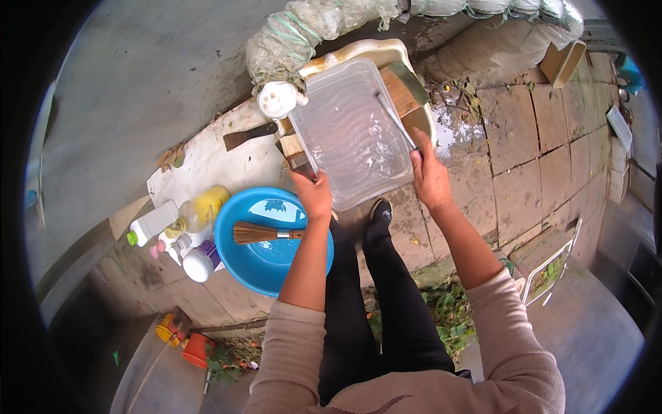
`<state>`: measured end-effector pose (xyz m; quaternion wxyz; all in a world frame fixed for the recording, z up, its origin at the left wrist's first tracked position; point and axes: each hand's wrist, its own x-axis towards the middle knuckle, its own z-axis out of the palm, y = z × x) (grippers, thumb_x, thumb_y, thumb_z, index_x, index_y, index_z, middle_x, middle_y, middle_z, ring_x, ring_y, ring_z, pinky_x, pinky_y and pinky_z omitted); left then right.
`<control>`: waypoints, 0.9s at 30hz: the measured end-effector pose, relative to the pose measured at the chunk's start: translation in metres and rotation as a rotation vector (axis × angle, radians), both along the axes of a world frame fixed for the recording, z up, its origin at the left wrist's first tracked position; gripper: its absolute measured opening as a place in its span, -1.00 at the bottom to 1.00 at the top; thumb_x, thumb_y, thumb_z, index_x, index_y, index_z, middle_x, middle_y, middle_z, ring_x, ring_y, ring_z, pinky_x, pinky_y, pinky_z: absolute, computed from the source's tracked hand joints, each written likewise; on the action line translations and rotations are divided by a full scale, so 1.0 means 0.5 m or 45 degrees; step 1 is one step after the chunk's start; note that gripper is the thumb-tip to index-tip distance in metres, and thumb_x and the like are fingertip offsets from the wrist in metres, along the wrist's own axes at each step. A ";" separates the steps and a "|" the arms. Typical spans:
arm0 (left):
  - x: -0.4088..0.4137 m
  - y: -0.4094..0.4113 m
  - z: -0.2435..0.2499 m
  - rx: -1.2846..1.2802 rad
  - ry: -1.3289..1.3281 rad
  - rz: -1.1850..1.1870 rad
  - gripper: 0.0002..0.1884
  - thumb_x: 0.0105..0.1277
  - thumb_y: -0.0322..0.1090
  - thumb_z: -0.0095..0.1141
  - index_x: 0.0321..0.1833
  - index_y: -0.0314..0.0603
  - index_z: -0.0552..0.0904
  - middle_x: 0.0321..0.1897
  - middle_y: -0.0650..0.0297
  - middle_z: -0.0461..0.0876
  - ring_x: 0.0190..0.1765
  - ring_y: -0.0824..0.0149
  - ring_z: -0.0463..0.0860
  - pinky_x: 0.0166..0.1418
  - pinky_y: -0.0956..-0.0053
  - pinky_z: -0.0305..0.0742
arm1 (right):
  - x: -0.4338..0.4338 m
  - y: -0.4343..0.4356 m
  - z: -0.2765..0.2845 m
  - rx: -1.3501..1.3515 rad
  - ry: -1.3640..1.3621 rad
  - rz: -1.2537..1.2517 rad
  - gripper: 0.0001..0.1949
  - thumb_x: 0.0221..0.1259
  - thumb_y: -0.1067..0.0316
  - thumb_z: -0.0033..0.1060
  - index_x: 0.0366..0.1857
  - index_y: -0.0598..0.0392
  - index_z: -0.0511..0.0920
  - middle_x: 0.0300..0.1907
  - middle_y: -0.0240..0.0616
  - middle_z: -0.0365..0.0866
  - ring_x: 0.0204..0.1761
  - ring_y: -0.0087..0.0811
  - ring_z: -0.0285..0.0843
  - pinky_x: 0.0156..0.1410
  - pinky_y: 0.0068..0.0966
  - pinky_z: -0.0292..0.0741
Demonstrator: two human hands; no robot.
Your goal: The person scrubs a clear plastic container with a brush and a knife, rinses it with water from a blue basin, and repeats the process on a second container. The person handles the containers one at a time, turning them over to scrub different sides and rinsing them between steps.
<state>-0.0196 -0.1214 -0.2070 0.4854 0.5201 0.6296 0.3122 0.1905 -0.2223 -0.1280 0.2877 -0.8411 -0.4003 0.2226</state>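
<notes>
A shallow translucent plastic tray (351, 129) with water in it rests over a white basin (425, 116), on boards lying across the basin. My left hand (313, 194) holds a flat paintbrush (298, 161), its pale bristles pointing up at the tray's left edge. In my right hand (430, 176) is a thin metal rod or handle (395, 118), which slants over the tray's right side. What its far end is, I cannot tell. A round blue basin (221, 243) stands left of my legs, with a brown-bristled brush (256, 233) lying across it.
Bottles, among them a yellow one (207, 204) and a white-capped one (198, 265), stand left of the blue basin. A scraper (250, 135) lies on a white board (227, 134) near a white container (277, 99). Wrapped plastic bundles (289, 39) lie behind. Plants and a metal frame (551, 264) are lower right.
</notes>
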 end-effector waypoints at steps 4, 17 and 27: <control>0.020 -0.002 0.020 -0.138 0.094 -0.003 -0.30 0.26 -0.49 0.17 0.39 -0.47 0.10 -0.16 0.04 0.60 -0.22 0.20 0.60 -0.04 0.34 0.50 | -0.007 -0.002 -0.004 -0.398 -0.208 0.247 -0.47 0.38 0.31 -0.09 0.43 -0.38 0.25 -0.15 0.01 0.64 -0.26 0.08 0.65 -0.13 -0.07 0.60; 0.027 -0.003 0.029 -0.108 0.264 -0.047 -0.27 0.25 -0.39 0.23 0.39 -0.49 0.12 -0.02 -0.19 0.59 0.03 -0.12 0.62 0.13 0.20 0.47 | 0.022 -0.014 -0.030 -0.140 -0.241 0.171 -0.64 0.27 0.24 0.19 0.13 -0.08 0.43 -0.18 -0.12 0.60 -0.27 0.02 0.66 -0.25 -0.12 0.59; -0.014 -0.045 -0.003 -0.116 -0.046 0.220 -0.57 0.32 -0.02 0.28 -0.26 -0.24 0.41 -0.43 0.32 0.45 -0.41 0.45 0.36 -0.30 0.51 0.35 | -0.051 -0.025 -0.033 -0.100 -0.202 0.860 -0.74 0.12 0.17 0.34 -0.17 -0.01 0.55 -0.22 -0.28 0.56 -0.31 -0.17 0.66 -0.26 -0.27 0.59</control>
